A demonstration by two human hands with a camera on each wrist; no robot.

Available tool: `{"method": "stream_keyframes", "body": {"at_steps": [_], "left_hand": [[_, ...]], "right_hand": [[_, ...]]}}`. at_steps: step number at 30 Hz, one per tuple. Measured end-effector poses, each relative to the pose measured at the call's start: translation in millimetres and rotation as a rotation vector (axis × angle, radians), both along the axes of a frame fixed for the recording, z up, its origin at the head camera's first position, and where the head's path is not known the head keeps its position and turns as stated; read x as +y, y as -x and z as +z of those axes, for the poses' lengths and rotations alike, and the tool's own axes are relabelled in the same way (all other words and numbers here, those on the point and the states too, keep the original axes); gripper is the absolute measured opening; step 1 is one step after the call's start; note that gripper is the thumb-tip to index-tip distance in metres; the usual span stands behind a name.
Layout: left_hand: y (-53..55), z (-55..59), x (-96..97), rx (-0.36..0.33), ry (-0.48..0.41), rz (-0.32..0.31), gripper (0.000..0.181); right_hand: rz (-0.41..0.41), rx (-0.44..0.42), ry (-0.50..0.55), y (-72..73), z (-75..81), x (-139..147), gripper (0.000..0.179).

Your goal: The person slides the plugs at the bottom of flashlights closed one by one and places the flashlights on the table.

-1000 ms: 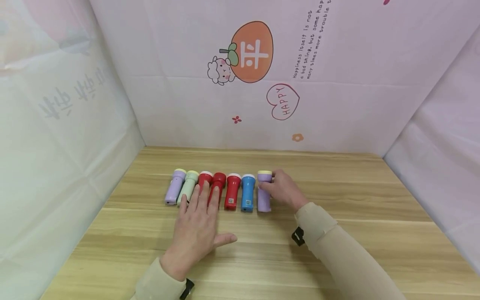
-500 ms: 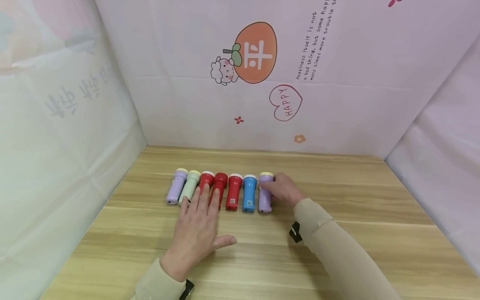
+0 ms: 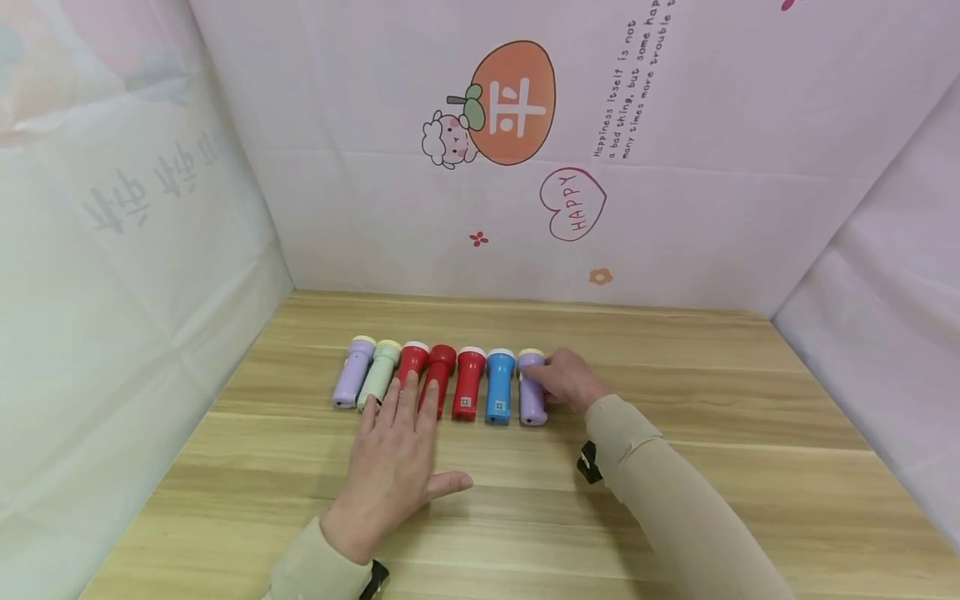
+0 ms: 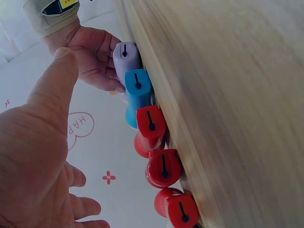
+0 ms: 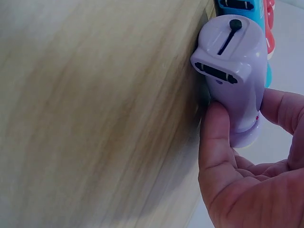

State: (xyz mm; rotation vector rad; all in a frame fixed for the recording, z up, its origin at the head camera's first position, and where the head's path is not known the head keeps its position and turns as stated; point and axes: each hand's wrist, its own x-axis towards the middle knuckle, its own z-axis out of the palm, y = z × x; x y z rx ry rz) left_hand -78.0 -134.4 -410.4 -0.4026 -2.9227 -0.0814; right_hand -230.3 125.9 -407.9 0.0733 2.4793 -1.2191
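A row of several flashlights lies on the wooden table, heads toward the back wall. My right hand [image 3: 573,379] grips the purple flashlight [image 3: 533,404] at the right end. In the right wrist view, thumb and a finger pinch this purple flashlight [image 5: 237,88] from opposite sides. Left of it lie a blue flashlight [image 3: 498,387], a red flashlight [image 3: 468,385] and two more red ones. A pale green flashlight [image 3: 378,379] and another purple flashlight [image 3: 354,375] fill the left end. My left hand [image 3: 397,462] lies with straight fingers over the two left red flashlights, partly hiding them.
The wooden table [image 3: 675,375] runs back to a printed cloth wall [image 3: 375,217]. More cloth hangs along the left side [image 3: 135,292] and the right side [image 3: 892,275]. Bare wood shows in front of the row and to its right.
The right-hand purple flashlight has shifted slightly, its head now nearer the blue one, and my right hand has moved with it. My left hand has stayed in place. The head view has shifted slightly.
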Motion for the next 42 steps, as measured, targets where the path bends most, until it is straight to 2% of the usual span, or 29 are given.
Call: {"method": "stream_keyframes", "body": {"at_steps": [19, 29, 42], "left_hand": [[-0.8, -1.3, 0.6, -0.001, -0.001, 0.005, 0.126], [-1.8, -1.1, 0.6, -0.027, -0.006, 0.014, 0.126], [-0.9, -1.5, 0.4, -0.026, -0.012, 0.015, 0.126]], "right_hand": [[0.031, -0.012, -0.021, -4.2, 1.4, -0.8, 0.049], [0.013, -0.058, 0.033, -5.2, 0.4, 0.9, 0.052], [0.012, -0.067, 0.043, -5.6, 0.6, 0.7, 0.055]]}}
